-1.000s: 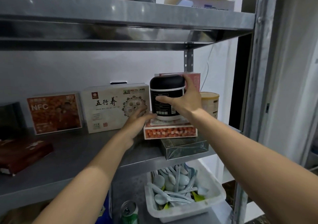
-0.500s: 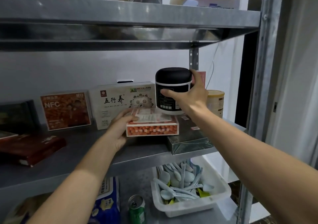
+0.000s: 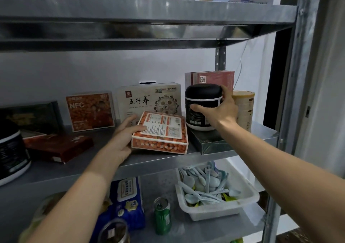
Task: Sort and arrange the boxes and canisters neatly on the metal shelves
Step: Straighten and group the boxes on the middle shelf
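Right hand point(image 3: 222, 112) grips canister point(image 3: 201, 97); left hand point(image 3: 121, 140) orange box point(image 3: 162, 130), shelf point(image 3: 74, 170) edge.

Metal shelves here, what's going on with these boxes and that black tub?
A person is tidying the middle shelf. Their left hand grips the left end of an orange box, label side up, in front of the white box. Their right hand holds the black canister, which appears to stand on a dark green box at the shelf's right end, beside a beige canister.
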A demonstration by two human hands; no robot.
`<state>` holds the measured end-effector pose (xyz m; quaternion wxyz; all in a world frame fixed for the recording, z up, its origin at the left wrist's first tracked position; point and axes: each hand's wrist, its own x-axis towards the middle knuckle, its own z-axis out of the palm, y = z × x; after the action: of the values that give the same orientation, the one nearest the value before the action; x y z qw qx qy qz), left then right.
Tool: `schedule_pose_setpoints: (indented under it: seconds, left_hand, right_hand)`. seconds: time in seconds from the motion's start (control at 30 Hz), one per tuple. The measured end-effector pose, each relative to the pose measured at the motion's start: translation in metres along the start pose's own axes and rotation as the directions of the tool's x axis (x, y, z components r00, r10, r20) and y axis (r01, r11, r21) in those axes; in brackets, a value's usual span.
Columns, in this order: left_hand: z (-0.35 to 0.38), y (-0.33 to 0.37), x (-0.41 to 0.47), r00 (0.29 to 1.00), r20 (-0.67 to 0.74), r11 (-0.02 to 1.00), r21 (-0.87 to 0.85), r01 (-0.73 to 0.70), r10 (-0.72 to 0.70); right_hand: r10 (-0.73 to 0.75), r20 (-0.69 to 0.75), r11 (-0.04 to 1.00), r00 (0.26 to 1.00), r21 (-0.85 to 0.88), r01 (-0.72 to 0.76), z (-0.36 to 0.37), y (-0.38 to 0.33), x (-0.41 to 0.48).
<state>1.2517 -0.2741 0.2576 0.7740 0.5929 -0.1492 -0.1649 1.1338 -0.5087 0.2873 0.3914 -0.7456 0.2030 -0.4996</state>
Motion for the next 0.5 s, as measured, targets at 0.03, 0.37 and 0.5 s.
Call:
schedule_pose_setpoints:
  seconds: [0.03, 0.37, 0.5]
  left_hand:
    - [0.0, 0.0, 0.0, 1.0, 0.0, 1.0, 0.0, 0.0, 0.0]
    - [-0.013, 0.007, -0.005, 0.997, -0.068, 0.999, 0.018, -0.036, 0.037]
    - [-0.016, 0.011, -0.008, 0.994, -0.1, 0.999, 0.012, -0.04, 0.041]
  right_hand:
    - [0.007, 0.003, 1.0, 1.0, 0.001, -0.007, 0.0, 0.001, 0.0]
    - [0.047, 0.064, 0.996, 0.997, -0.084, -0.042, 0.003, -0.003, -0.007]
    - [0.003, 0.034, 0.987, 0.999, -0.162, 0.002, 0.008, -0.009, -0.012]
